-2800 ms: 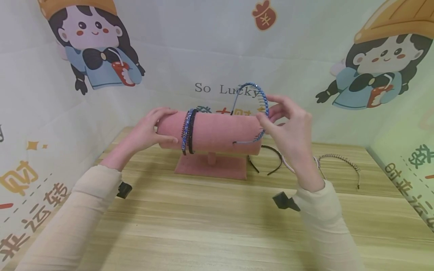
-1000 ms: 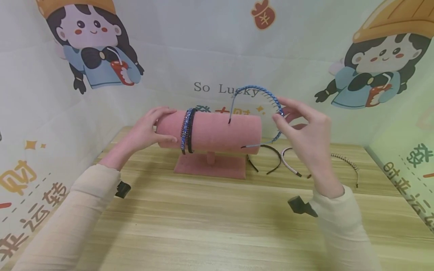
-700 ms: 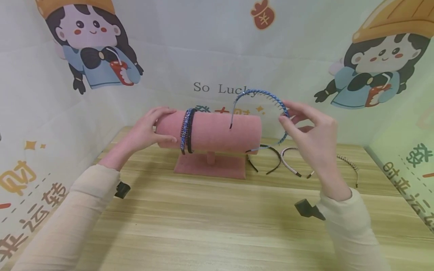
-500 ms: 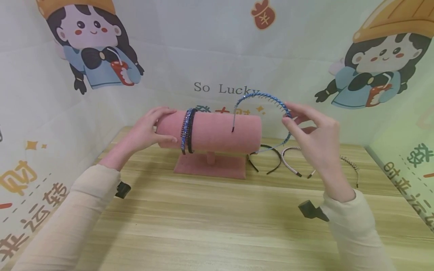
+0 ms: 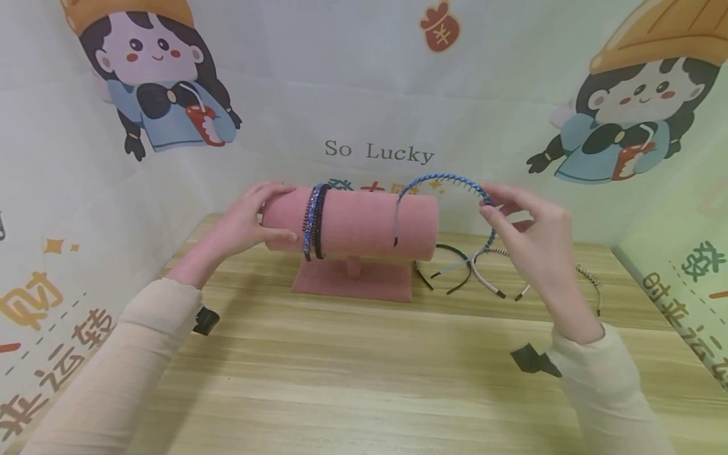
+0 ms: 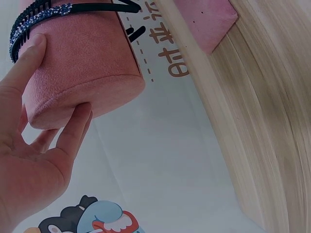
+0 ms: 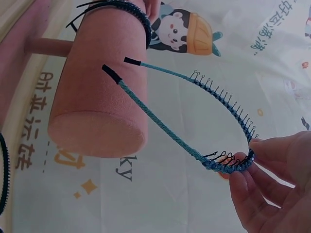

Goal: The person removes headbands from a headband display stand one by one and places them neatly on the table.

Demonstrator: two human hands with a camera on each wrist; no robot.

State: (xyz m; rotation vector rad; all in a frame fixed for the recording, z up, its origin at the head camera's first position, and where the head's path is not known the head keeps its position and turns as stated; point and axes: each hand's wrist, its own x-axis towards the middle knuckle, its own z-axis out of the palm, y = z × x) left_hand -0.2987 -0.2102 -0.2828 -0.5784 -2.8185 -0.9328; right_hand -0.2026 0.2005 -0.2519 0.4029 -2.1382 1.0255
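On my head feed I have the left hand (image 5: 244, 218) gripping the left end of the pink roll (image 5: 378, 221), thumb laid along its near side; my left wrist feed shows fingertips against the flat end. The right hand (image 5: 534, 237) pinches the blue headband (image 5: 446, 177) between thumb and fingers, partway along its curve, holding it up off the tabletop (image 5: 341, 379) at the roll's right end. From my right wrist feed I see the headband's two dark tips pointing towards the roll, with a row of wire loops inside the curve; whether either tip touches the roll I can't tell. Farther left on the roll I have a sparkly blue band (image 5: 309, 221) and a black band (image 5: 320, 224) side by side around it, close to the left hand. The roll's pink base (image 5: 352, 279) rests on the tabletop. To its right I see a dark headband (image 5: 470, 266), a white headband (image 5: 481, 278) and a beige headband (image 5: 590, 278) lying there, the last two partly hidden by the right arm and hand.
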